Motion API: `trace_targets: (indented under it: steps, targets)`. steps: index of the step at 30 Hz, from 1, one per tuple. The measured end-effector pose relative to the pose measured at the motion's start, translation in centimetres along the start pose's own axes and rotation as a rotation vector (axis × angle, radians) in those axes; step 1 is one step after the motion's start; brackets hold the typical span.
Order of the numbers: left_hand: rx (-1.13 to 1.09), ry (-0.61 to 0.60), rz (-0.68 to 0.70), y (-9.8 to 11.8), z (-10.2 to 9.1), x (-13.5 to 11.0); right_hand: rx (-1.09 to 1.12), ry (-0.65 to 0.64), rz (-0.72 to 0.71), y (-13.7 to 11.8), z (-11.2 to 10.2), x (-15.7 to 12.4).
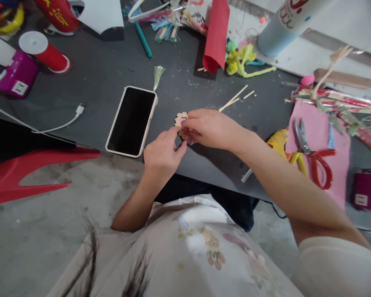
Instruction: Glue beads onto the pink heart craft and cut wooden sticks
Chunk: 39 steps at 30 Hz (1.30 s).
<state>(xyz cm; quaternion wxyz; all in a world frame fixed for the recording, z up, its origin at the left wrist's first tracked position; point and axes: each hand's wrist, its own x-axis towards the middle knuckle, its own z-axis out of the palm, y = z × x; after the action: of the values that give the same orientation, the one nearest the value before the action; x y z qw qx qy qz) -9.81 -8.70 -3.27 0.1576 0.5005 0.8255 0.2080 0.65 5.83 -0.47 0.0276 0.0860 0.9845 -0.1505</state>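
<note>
A small beaded piece (179, 117) with a pink centre is held near the front edge of the table (95, 82), between the 2 hands; whether the table is touched by it cannot be told. Its near edge is gripped by the thumb and fingers of the left hand (161, 154). Its upper side is covered by the bent fingers of the right hand (212, 128), but whether anything is pinched there cannot be told.

A dark-screened phone (131, 121) is placed just beside the left hand, with a pale tassel (158, 76) at 1 corner. Beyond the right hand, 3 pale sticks (234, 100) are scattered. Under the right forearm's outer side, a pink sheet (336, 177) is spread, on which scissors (302, 138) with red and yellow handles are laid. A red spool (52, 55) is stood at the far left.
</note>
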Motion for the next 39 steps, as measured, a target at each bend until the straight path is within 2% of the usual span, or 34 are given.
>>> trace_targets:
  steps: [4,8,11,17,20,23,27,31,35,39]
  targets:
    - [-0.006,0.006,-0.002,0.0,-0.1,0.0,0.061,0.033,-0.034,0.3,0.1,-0.2]
    - [-0.018,-0.014,-0.013,0.1,-0.2,0.0,0.235,0.118,-0.033,0.5,0.3,-0.5]
    - [-0.037,-0.015,-0.020,0.0,-0.3,0.1,0.445,0.158,0.005,0.5,0.4,-0.7]
    - [-0.023,-0.017,-0.016,0.0,-0.3,0.0,1.066,0.096,0.122,0.4,0.6,-0.6]
    - [-0.025,-0.013,-0.010,0.0,-0.3,0.1,1.143,0.093,0.118,0.4,0.7,-0.5]
    - [-0.029,-0.009,-0.011,0.0,-0.3,0.1,1.004,0.108,0.113,0.5,0.5,-0.5]
    - [-0.039,0.015,-0.011,0.0,-0.2,0.0,0.536,0.131,0.066,0.5,-0.3,-0.6]
    - [-0.050,0.023,-0.002,-0.2,0.0,0.0,0.131,0.102,-0.007,0.3,-0.5,-0.4]
    - [-0.055,0.029,0.009,-0.3,0.1,0.0,-0.080,0.058,-0.097,0.2,-0.3,-0.1]
    - [-0.050,0.021,0.011,-0.3,0.1,0.0,-0.169,0.071,-0.140,0.2,0.0,0.0]
